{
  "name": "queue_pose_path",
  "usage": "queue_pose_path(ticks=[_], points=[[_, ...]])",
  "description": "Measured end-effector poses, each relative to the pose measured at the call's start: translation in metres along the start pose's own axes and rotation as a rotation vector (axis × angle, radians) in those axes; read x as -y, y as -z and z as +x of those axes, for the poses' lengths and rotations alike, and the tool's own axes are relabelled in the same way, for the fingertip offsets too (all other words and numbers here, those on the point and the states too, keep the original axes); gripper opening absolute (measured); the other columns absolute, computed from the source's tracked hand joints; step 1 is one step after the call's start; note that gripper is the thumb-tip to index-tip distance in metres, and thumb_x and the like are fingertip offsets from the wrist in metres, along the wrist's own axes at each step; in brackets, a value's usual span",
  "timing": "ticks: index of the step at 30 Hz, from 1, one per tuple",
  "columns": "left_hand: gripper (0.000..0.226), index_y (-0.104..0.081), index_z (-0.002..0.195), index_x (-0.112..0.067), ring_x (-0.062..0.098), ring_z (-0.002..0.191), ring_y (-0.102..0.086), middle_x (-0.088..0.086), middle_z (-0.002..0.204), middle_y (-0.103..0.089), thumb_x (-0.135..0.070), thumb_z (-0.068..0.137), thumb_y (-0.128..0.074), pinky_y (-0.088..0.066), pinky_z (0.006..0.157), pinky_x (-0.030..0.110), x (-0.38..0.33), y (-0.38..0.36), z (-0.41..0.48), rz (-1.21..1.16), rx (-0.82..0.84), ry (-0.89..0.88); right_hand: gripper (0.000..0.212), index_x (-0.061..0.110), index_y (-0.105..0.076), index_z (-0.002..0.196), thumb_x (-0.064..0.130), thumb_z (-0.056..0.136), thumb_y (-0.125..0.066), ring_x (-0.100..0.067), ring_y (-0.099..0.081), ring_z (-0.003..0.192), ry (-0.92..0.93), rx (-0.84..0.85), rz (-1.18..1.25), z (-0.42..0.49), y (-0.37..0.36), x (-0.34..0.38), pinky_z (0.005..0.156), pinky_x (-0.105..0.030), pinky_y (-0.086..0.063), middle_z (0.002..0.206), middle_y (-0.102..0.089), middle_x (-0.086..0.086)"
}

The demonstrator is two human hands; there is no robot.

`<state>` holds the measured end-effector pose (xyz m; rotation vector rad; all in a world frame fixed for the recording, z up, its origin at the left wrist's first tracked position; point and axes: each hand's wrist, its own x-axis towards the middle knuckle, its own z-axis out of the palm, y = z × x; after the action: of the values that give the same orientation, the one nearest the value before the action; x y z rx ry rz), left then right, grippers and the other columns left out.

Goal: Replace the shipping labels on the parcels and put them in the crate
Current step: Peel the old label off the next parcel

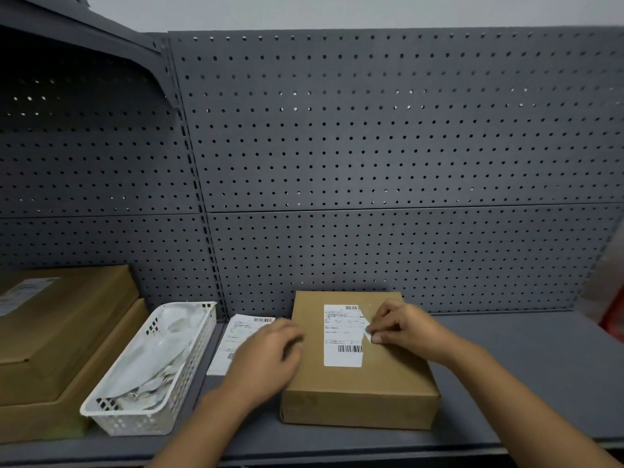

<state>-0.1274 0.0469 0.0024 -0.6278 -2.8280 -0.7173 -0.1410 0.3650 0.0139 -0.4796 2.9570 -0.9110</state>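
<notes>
White label (342,336) edge pinched by R fingers (374,334); L hand (270,352) flat on parcel (358,383).

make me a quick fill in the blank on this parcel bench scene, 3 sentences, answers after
1. The right hand picks at the edge of the label stuck on top of the ____ in the middle of the shelf.
2. The left hand rests against the ____ side of that parcel.
3. A loose label sheet lies between the parcel and the white ____, which holds crumpled paper.

Missing words: parcel; left; basket
</notes>
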Motion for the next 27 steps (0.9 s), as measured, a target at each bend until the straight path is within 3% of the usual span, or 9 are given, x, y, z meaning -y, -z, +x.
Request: queue_pose_path(ticks=[4,6,8,13,19,27], points=[[0.04,-0.058,0.142,-0.037,0.002,0.14,-0.042,-0.023,0.152,-0.047,-0.04,0.104,-0.046,-0.039,0.113,0.025,-0.02,-0.02,0.001,-0.057,0.076,-0.04,0.026,0.027,-0.08,0.112,0.033,0.087,-0.081,0.0,-0.059,0.1,0.042,0.072,-0.112,0.012,0.007,0.003,0.09,-0.019,-0.045,0.108,-0.061,0.011],[0.04,-0.059,0.142,-0.034,0.003,0.143,-0.039,-0.021,0.153,-0.047,-0.038,0.104,-0.046,-0.035,0.115,0.023,-0.024,-0.025,0.003,-0.066,0.062,-0.039,0.024,0.026,-0.081,0.112,0.033,0.09,-0.078,0.004,-0.055,0.096,0.069,0.107,-0.157,0.017,0.009,0.004,0.082,-0.011,-0.039,0.106,-0.059,0.008],[0.039,-0.06,0.141,-0.033,0.001,0.142,-0.039,-0.022,0.152,-0.047,-0.038,0.104,-0.046,-0.034,0.113,0.021,-0.024,-0.027,0.004,-0.064,0.053,-0.03,0.021,0.026,-0.081,0.111,0.033,0.091,-0.076,0.005,-0.055,0.093,0.101,0.126,-0.181,0.019,0.01,0.002,0.077,-0.009,-0.036,0.104,-0.058,0.007],[0.037,-0.062,0.135,-0.039,-0.007,0.137,-0.042,-0.027,0.149,-0.048,-0.042,0.101,-0.048,-0.043,0.107,0.022,-0.018,-0.032,0.006,-0.084,0.044,0.005,0.019,0.023,-0.081,0.105,0.036,0.094,-0.073,-0.008,-0.058,0.088,0.166,0.097,-0.215,0.021,0.006,-0.004,0.076,-0.026,-0.045,0.096,-0.059,0.004],[0.031,-0.065,0.129,-0.039,-0.005,0.121,-0.055,-0.031,0.142,-0.052,-0.04,0.101,-0.05,-0.047,0.095,0.021,-0.023,-0.028,0.009,-0.054,0.01,0.013,0.02,0.021,-0.081,0.101,0.036,0.098,-0.068,-0.006,-0.056,0.076,0.272,0.013,-0.248,0.017,-0.002,-0.006,0.067,-0.02,-0.042,0.088,-0.056,0.011],[0.03,-0.064,0.127,-0.04,-0.001,0.116,-0.058,-0.031,0.138,-0.054,-0.039,0.101,-0.05,-0.049,0.091,0.023,-0.022,-0.024,0.012,-0.043,0.045,0.01,0.021,0.025,-0.082,0.108,0.036,0.09,-0.077,-0.007,-0.061,0.094,0.184,0.166,-0.148,0.026,0.01,-0.008,0.085,-0.027,-0.049,0.099,-0.061,0.006]])
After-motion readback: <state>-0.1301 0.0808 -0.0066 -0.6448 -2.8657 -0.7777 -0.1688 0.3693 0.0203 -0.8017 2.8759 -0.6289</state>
